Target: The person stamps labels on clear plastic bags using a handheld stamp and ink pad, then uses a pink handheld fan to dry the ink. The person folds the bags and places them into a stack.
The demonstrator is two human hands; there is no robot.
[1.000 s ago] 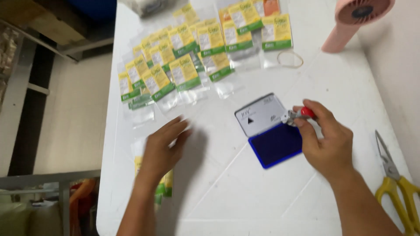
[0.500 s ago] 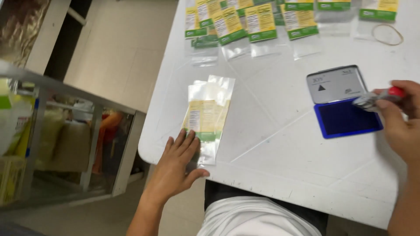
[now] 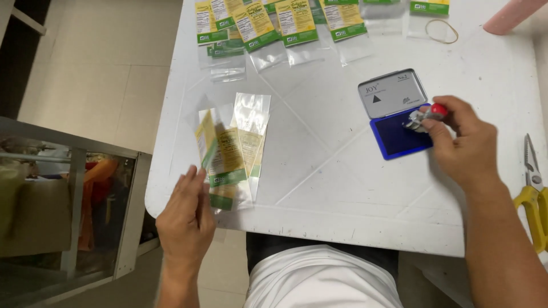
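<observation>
Clear plastic bags point(image 3: 231, 154) with yellow-and-green labels lie fanned in a small stack near the table's point(image 3: 342, 188) left edge, where the left hand point(image 3: 185, 219) pinches one bag's corner. Right hand point(image 3: 462, 145) grips a red-tipped stamp point(image 3: 425, 116) over the open blue ink pad point(image 3: 398, 121).

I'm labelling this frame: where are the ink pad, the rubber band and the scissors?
Ink pad point(image 3: 399, 136), head view: on its blue inked surface.
Rubber band point(image 3: 442, 31), head view: on the loop's edge.
Scissors point(image 3: 532, 197), head view: on the yellow handle.
</observation>
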